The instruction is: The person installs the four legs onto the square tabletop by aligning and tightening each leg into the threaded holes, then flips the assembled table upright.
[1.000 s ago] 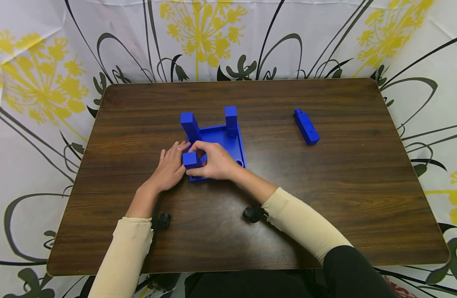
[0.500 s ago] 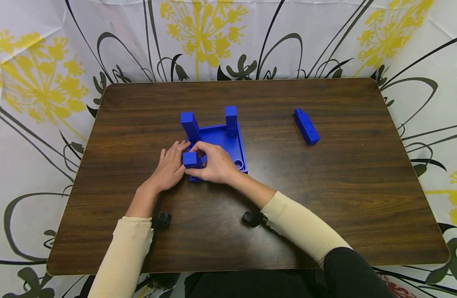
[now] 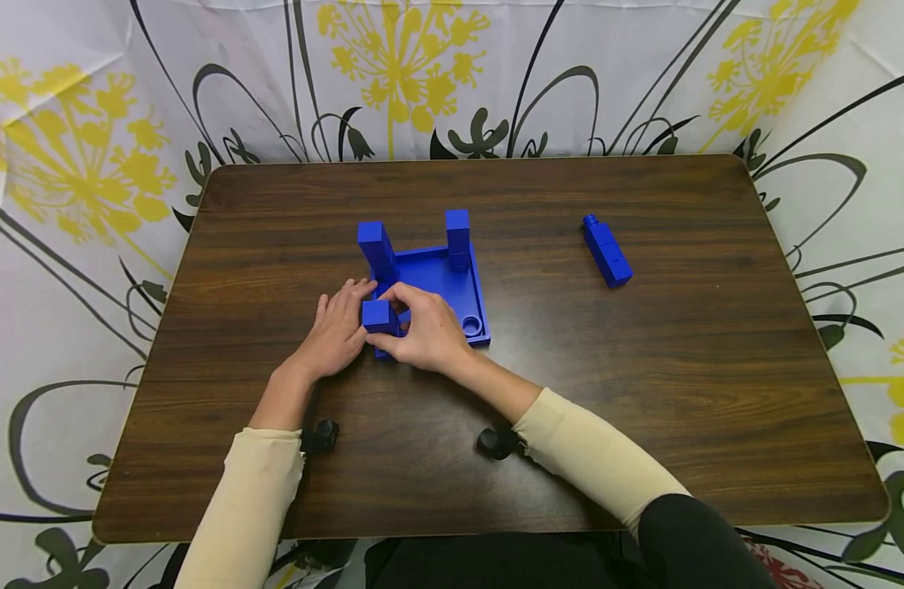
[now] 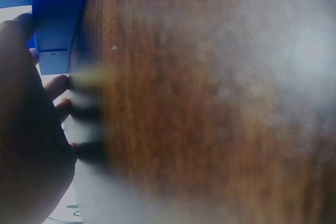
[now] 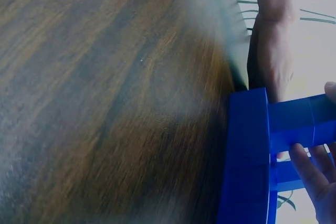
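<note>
Both hands, head view: left hand (image 3: pixel 335 331) flat beside the shallow square blue tray (image 3: pixel 437 278); right hand (image 3: pixel 425 329) pinching a square blue post (image 3: pixel 378 316) at its near-left corner, seemingly seating it, which calls for firm pressure, though the foot is hidden. Right of the tray, an oblong pegged blue block (image 3: pixel 609 254) lies on the brown wood-grain bench (image 3: pixel 680 409). Left wrist view: left hand shadowed. Right wrist view: post meeting tray.

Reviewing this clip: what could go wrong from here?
1. The tray could twist if the right hand turns the near-left post it pinches: the left hand lies only along the tray's left side.
2. That post might sit crooked, since the right hand hides its base in the head view.
3. The right hand's fingertips are close to the far-left post and might knock it.
</note>
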Demonstrator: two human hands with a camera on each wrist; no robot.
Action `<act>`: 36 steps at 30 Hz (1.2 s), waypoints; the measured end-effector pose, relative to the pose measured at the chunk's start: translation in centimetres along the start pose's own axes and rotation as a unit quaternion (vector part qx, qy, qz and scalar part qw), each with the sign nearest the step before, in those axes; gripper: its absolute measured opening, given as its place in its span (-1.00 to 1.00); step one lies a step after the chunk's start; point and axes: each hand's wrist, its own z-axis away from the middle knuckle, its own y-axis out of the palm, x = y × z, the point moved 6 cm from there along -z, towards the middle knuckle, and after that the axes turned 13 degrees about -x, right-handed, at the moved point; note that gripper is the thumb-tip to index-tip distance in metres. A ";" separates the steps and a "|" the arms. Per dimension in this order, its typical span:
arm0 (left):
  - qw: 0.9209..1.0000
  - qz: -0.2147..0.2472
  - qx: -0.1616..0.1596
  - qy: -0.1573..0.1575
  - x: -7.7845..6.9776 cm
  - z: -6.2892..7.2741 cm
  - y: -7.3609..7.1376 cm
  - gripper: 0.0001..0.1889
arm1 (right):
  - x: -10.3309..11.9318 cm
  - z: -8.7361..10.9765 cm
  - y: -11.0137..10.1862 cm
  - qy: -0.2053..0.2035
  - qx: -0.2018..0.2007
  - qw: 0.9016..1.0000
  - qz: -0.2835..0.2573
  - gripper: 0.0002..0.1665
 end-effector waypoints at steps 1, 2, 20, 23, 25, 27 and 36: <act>1.000 0.000 0.000 0.000 0.0 0.0 0.0 -0.32 | 0.0 0.1 0.0 0.003 -0.002 1.000 -0.003 -0.52; 1.000 -0.001 0.000 0.000 0.0 0.0 0.0 -0.32 | 0.0 0.1 0.0 0.006 -0.005 1.000 -0.006 -0.52; 1.000 -0.001 0.000 -0.002 -0.1 0.0 0.0 -0.35 | 0.3 1.2 0.1 0.029 -0.035 0.999 -0.027 -0.51; 1.000 -0.002 0.001 -0.003 -0.1 0.1 0.0 -0.36 | 0.4 1.2 0.0 0.028 -0.019 0.999 -0.038 -0.51; 1.000 -0.002 0.001 -0.003 0.0 0.1 0.1 -0.37 | 0.3 1.2 0.0 0.029 -0.001 0.998 -0.052 -0.48; 1.000 -0.003 0.001 -0.002 0.0 0.1 0.1 -0.38 | 0.3 1.2 0.0 0.032 0.021 0.997 -0.072 -0.44; 1.000 -0.001 -0.014 0.008 -0.4 0.0 -0.2 -0.39 | -0.6 1.0 -3.5 0.048 0.044 0.988 -0.141 -0.42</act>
